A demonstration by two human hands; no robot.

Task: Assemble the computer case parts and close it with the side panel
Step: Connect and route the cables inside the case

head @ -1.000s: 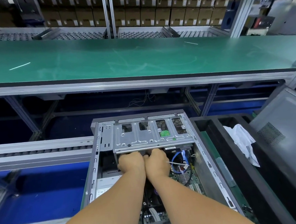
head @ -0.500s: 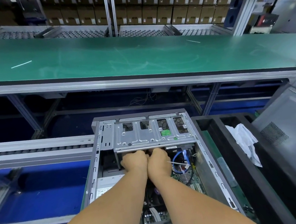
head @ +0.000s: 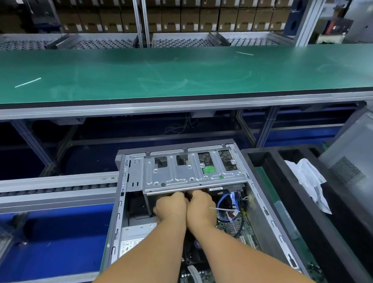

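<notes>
Inside case (head: 265,211), both hands (head: 171,207) (head: 200,208) touching under drive cage (head: 193,172) edge.

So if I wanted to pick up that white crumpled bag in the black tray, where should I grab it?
Probably best from above, pinching the bunched-up top of the white bag. It lies loose and crumpled over the black tray, with its puffy upper part standing clear, so fingers can close round that. The lower end trails flat and thin, which is harder to catch.
</notes>
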